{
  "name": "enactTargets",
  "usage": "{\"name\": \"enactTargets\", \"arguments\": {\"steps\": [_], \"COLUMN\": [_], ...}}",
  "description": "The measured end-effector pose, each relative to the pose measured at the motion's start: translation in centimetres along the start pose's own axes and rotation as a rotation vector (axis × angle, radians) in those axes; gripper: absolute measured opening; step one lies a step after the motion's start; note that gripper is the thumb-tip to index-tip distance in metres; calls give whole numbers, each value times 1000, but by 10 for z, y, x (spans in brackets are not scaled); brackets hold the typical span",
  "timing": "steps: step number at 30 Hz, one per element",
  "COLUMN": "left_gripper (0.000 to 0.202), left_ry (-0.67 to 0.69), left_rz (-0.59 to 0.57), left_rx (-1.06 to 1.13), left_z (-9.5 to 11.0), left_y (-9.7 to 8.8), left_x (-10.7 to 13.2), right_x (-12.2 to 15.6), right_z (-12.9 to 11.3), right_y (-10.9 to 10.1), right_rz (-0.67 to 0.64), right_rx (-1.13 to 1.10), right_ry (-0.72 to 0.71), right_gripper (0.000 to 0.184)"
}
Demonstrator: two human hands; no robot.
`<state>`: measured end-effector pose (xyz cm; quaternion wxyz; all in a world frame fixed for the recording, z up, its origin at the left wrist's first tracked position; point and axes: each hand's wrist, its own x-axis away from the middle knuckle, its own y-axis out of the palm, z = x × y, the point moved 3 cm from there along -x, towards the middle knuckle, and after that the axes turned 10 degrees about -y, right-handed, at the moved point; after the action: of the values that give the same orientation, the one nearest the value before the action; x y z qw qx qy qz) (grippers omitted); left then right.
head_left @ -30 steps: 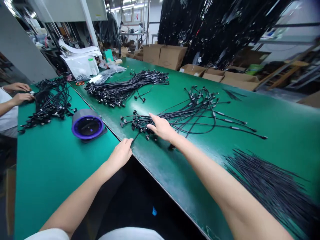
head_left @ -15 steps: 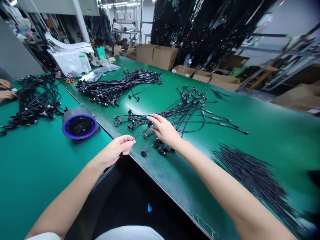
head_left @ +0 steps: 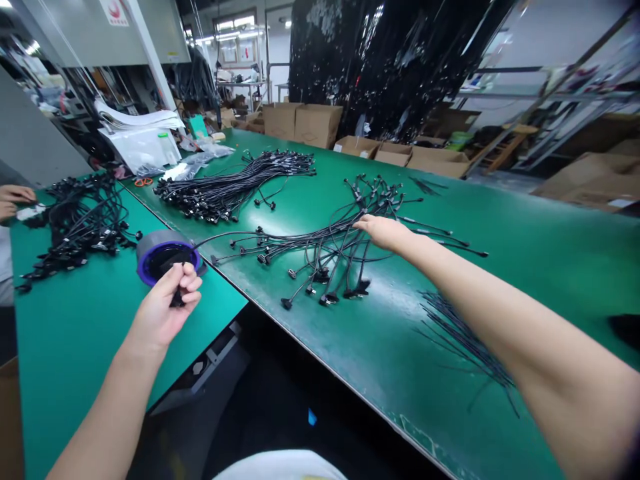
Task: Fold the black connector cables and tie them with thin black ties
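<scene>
My left hand (head_left: 173, 303) is closed round the end of a black cable, with a dark plug end showing under the fingers. It is in front of a grey round holder with a purple ring (head_left: 145, 263). From there the black cable (head_left: 225, 234) runs right, toward the spread of black cables with plugs (head_left: 320, 243). My right hand (head_left: 383, 232) reaches over that spread, its fingertips pinched together on the cables; exactly which strands they hold is partly hidden. Several black plugs (head_left: 329, 298) lie toward me at the table edge.
Behind lies a thick bundle of black cables (head_left: 225, 183). Thin black ties (head_left: 465, 333) lie beneath my right forearm. Another cable heap (head_left: 85, 223) is at the left, near a co-worker's hands (head_left: 14, 199). Orange-handled scissors (head_left: 143, 181) and cardboard boxes (head_left: 317, 125) are farther back.
My left hand has moved left and toward the purple ring, drawing the cable end along. My right hand has moved right across the cables. The view has shifted slightly.
</scene>
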<state>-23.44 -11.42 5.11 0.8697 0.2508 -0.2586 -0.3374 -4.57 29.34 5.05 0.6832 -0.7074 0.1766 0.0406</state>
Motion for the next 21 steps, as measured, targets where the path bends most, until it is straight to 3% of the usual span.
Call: {"name": "enactTargets", "arguments": {"steps": [4,6,8,9,12,15,16,17,19,21], "left_gripper": [19,21,21,20,10,21,21,20,21,25], "left_ry": [-116,-147,-97,-49,50,21,24,65,218,414], "left_rz": [-201,-337,-434,-447,-336,-147,-106,-80,-57,-116], "left_rx": [-50,45,237,336,453,210,70,-83,-427,-793], "left_z": [-12,-6,11,20,37,27,19,11,-9,-35], "left_y": [37,51,53,51,37,26,24,25,33,54], "left_x": [31,49,63,67,65,44,35,27,15,13], "right_x": [-16,-30,-39,-40,-23,12,26,41,78,110], "right_z": [-79,-106,-105,-95,-52,-32,-37,-47,-79,-121], "right_y": [20,20,4,-11,-64,-95,-96,-93,-81,-69], "right_rz": [-106,-181,-189,-148,57,129,17,-93,-287,-333], "right_rx": [-104,-177,-184,-153,-9,171,297,399,487,387], "right_ry": [-111,-100,-1,70,307,446,392,302,113,-57], "right_gripper": [48,39,26,28,45,44,44,42,21,17]}}
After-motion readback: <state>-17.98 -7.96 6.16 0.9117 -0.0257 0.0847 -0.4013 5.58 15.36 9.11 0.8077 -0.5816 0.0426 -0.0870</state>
